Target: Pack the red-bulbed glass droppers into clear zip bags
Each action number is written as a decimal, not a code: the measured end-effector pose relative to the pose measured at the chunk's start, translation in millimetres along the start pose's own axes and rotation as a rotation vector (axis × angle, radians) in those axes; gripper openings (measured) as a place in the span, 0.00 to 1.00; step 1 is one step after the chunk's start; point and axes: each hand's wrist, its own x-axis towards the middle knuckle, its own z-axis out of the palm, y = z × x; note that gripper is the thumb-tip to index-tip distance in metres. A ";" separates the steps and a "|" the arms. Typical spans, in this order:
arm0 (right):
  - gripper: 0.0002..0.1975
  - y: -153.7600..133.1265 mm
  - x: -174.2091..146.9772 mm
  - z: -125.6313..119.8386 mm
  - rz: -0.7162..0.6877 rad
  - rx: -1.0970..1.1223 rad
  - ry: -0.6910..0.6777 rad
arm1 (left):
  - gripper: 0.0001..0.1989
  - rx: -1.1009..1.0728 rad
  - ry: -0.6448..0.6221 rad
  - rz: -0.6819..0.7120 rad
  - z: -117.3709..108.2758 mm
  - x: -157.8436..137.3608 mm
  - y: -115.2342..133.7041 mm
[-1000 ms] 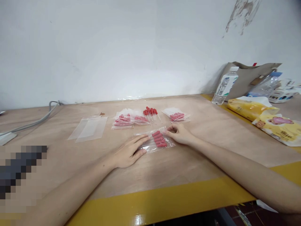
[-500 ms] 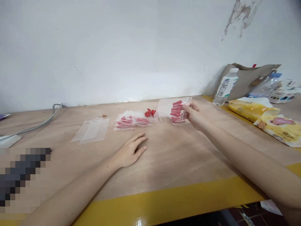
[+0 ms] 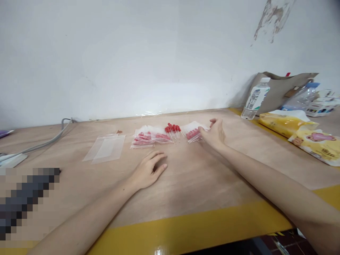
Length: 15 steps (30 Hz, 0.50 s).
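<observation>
My left hand [image 3: 150, 170] rests on the table, fingers stretched forward and thumb apart, holding nothing. At the right, my right hand [image 3: 215, 135] has its fingers spread, and the thumb is over the edge of a clear zip bag [image 3: 195, 132] with several red-ended pieces inside. That bag lies on the table. To its left is a bunch of loose droppers [image 3: 172, 130] with red bulbs and thin clear stems. Further left, filled zip bags [image 3: 143, 138] lie overlapping. Flat clear bags [image 3: 109, 148] with nothing visible inside lie left of them.
A water bottle [image 3: 255, 99] stands at the right before a grey bag [image 3: 278, 90]. Yellow wipes packs [image 3: 316, 141] lie nearby. A grey cable [image 3: 50, 141] crosses the left side. Yellow tape [image 3: 191, 225] lines the front edge. A wall [image 3: 132, 60] rises behind the table.
My right hand has lowered the filled zip bag onto the table beside the loose droppers and has opened its fingers. My left hand has stayed in place.
</observation>
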 end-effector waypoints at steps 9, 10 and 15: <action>0.11 -40.7 6.3 41.3 -0.420 -0.483 -0.471 | 0.16 0.431 0.428 -0.450 -29.3 2.1 -50.3; 0.11 -44.3 6.4 47.7 -0.393 -0.506 -0.505 | 0.17 0.460 0.423 -0.501 -32.7 0.3 -61.0; 0.11 -53.1 10.4 71.8 -0.215 -0.525 -0.564 | 0.33 0.556 0.194 -0.860 -40.0 -9.3 -110.3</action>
